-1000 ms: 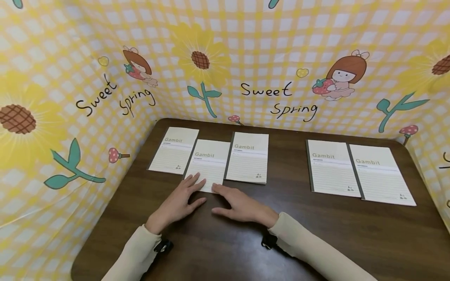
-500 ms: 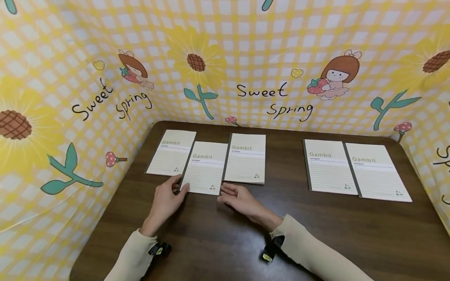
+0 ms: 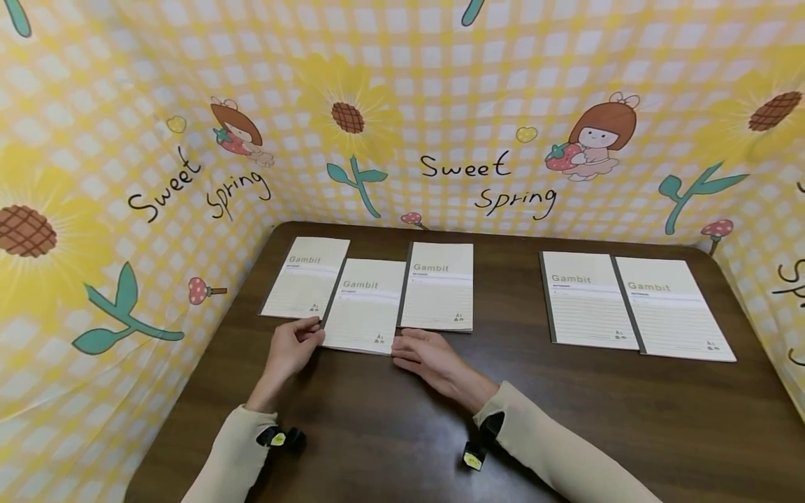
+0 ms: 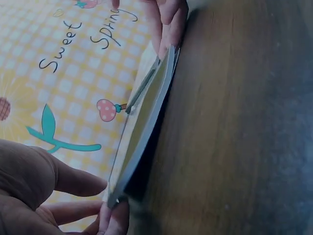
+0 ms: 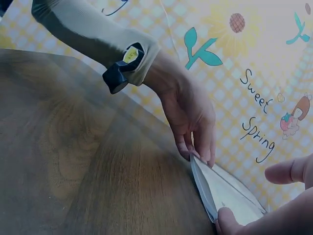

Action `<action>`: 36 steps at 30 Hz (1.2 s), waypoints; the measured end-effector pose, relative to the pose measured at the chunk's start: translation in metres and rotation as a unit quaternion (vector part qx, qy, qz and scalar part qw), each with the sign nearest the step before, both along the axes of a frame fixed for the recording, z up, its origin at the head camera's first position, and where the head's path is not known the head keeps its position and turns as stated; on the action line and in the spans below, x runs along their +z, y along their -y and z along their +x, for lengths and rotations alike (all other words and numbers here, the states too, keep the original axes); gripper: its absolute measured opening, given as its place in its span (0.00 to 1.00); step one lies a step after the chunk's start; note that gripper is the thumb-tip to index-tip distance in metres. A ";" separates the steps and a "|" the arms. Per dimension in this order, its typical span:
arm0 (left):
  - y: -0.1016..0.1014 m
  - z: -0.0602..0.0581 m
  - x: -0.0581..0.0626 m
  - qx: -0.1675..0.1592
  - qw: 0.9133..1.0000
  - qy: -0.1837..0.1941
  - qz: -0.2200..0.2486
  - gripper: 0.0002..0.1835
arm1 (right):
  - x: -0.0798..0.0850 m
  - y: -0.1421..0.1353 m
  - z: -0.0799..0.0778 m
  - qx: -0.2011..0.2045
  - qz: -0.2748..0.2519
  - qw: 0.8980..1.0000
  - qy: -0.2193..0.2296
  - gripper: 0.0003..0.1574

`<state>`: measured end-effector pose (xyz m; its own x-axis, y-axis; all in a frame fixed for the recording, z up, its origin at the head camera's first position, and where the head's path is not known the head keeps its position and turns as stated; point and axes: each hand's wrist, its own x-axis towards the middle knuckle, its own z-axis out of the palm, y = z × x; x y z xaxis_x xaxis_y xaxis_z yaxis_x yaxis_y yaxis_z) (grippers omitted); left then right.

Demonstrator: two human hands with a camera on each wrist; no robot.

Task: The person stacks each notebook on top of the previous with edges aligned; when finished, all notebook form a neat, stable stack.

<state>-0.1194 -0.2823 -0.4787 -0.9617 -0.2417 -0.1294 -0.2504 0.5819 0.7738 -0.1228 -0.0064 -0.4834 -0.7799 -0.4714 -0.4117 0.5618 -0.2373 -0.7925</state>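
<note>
A cream Gambit notebook [image 3: 365,307], the middle one of three at the left, lies cover up between my hands. At its near left corner my left hand [image 3: 292,353] pinches the edge between thumb and fingers. My right hand [image 3: 437,363] holds the near right corner, fingertips right at the edge. In the left wrist view, the notebook's near edge [image 4: 146,129] bows, with dark shadow beneath it. Slightly farther back lie one notebook [image 3: 306,279] on the left and another [image 3: 438,286] on the right, which appears to have more than one layer.
Two more Gambit notebooks, one [image 3: 588,300] overlapped along its side by the other [image 3: 676,307], lie at the right of the dark wooden table [image 3: 402,433]. A yellow checked cloth [image 3: 402,91] with flowers hangs along the back and sides.
Both hands have shifted from over the middle notebook's lower part to its near corners, the left hand outward to the left, and taken hold. The camera view has shifted slightly.
</note>
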 end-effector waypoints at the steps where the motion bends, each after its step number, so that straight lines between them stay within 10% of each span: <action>1: 0.001 0.000 0.000 0.002 1.000 0.004 0.017 0.21 | -0.001 0.001 0.000 -0.003 0.002 1.000 0.004 0.43; 10: 0.009 -0.001 0.008 0.014 0.978 0.035 0.204 0.25 | -0.002 0.010 -0.009 0.009 0.076 0.996 -0.041 0.29; 36: 0.010 0.019 0.036 0.001 0.938 -0.020 0.346 0.26 | -0.006 0.016 -0.017 -0.019 0.063 0.992 -0.109 0.18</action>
<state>-0.1000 -0.2926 -0.4424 -0.9689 -0.1151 -0.2190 -0.2127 -0.0645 0.9750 -0.1397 -0.0224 -0.4894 -0.8733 -0.3953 -0.2849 0.3659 -0.1460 -0.9191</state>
